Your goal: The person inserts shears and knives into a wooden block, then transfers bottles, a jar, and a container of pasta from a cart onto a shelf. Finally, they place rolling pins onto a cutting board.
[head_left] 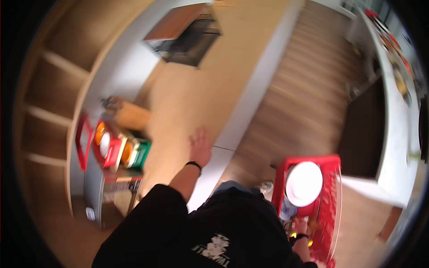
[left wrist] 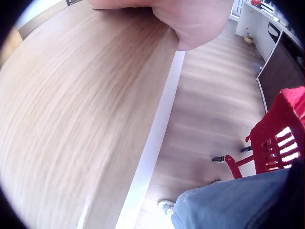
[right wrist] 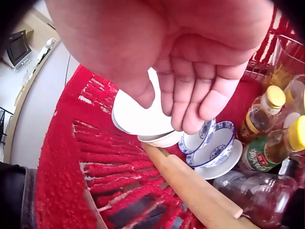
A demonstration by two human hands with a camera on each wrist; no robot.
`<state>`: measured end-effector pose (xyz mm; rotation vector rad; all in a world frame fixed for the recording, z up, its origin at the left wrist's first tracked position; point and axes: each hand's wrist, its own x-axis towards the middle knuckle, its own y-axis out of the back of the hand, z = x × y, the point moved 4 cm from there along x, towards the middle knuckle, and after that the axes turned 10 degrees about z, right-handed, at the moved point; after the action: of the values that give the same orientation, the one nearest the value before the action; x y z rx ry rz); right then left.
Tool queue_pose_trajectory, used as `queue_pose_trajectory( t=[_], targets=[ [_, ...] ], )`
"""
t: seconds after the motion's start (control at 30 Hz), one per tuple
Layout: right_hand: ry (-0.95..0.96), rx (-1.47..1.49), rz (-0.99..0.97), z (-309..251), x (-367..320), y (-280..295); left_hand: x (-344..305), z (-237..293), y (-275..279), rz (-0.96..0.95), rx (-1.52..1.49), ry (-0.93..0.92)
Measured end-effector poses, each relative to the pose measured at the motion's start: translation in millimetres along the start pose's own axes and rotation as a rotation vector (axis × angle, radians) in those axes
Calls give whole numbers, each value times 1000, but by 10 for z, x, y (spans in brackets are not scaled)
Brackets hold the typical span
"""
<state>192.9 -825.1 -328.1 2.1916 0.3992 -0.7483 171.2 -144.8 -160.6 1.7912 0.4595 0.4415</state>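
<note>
L hand (head_left: pixel 200 148): yours, at countertop (head_left: pixel 183 98) edge; fingers straight, unclamped.
Plate (head_left: pixel 304 184): white, in red basket (head_left: pixel 331 196) on your R.
R hand (right wrist: pixel 190 52): yours, in basket; fingers extended, loose, unclamped.
Bowls (right wrist: pixel 217 149): blue/wht, L of bottles (right wrist: pixel 257 121).

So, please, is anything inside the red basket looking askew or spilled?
A little askew: in the red basket, the blue-and-white bowls appear tipped at different angles beside a white plate, not neatly nested. I see no spill, though parts of the basket are hidden.
</note>
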Motion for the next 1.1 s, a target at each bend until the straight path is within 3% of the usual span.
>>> queue_pose_trajectory(
  t=[0.03,0.07,0.1,0.13,0.17,0.2,0.23,0.27,0.33,0.47,0.67,0.77,0.9,1.1],
  targets=[
    [475,-576,-1,22,13,-96,9,-51,-67,-14,22,-34],
    [721,-990,32,221,-81,-198,-49,-64,-127,-6,73,-115],
    [822,-1226,-29,-81,-334,-79,-63,-131,-324,71,227,-149],
    [769,-1024,57,190,-293,-88,-38,-131,-343,53,212,-161],
    [417,-741,117,264,-302,70,-14,-192,-390,140,-76,-84],
    [43,-211,352,-538,-600,618,-10,-216,-413,186,-103,-115],
    [37,-244,498,-129,-541,643,-2,-215,-312,102,-136,-87],
    [-82,-15,568,-396,-766,916,-4,-151,-115,39,-128,-82],
    [-179,20,721,-208,-905,1214,-11,-46,41,-51,-113,-117],
    [-314,-23,827,256,-1165,1555,18,-95,-39,-26,-48,-93],
    [-501,-77,760,721,-1362,1114,18,-109,0,-13,-19,-128],
    [-412,-1,618,715,-1300,724,48,-175,-67,26,-14,-164],
    [-517,-33,474,539,-1165,266,48,-173,-61,5,-58,-143],
    [-411,-158,609,256,-736,138,38,-165,-61,-22,-68,-98]
  ],
)
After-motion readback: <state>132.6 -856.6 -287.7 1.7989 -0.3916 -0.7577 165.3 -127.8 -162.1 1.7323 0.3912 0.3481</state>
